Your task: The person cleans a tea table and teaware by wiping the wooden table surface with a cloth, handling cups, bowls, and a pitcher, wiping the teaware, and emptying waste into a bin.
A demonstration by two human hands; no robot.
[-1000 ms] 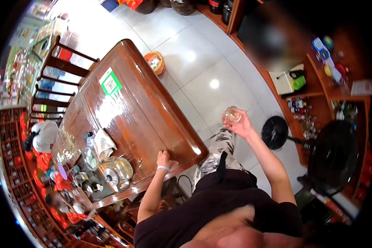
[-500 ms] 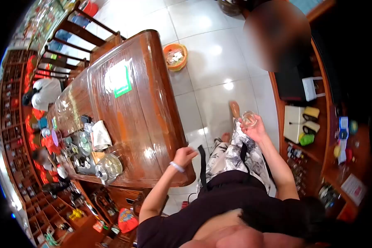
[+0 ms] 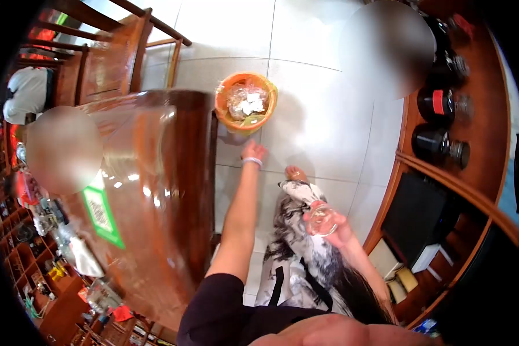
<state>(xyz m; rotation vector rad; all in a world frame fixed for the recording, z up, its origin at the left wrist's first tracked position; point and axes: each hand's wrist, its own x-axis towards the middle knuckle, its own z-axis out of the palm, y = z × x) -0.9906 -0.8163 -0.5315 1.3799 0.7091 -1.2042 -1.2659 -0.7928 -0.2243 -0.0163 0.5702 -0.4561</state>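
Observation:
My left hand (image 3: 254, 152) reaches down over the floor, just short of an orange waste basket (image 3: 218, 104). Its fingers look loosely apart, with nothing visible in them, and a pale bracelet circles the wrist. Crumpled clear plastic and white scraps (image 3: 251, 104) fill the basket, which has a yellowish liner. In front of my patterned trousers, my right hand (image 3: 339, 230) is wrapped round a small clear glass cup (image 3: 322, 219). Whether the cup contains anything I cannot tell.
A glossy wooden table (image 3: 150, 230) under clear film stands on my left, bearing a green-edged code card (image 3: 102, 216). Wooden chairs (image 3: 112, 57) stand beyond it. To my right, a wooden shelf unit (image 3: 399, 167) holds dark jars (image 3: 435, 144). Pale tiles (image 3: 328, 132) cover the floor.
My left hand has moved from the table's edge out towards the basket, its fingers loosening. My body and view have leaned forward towards the basket. The glass cup stays in my right hand.

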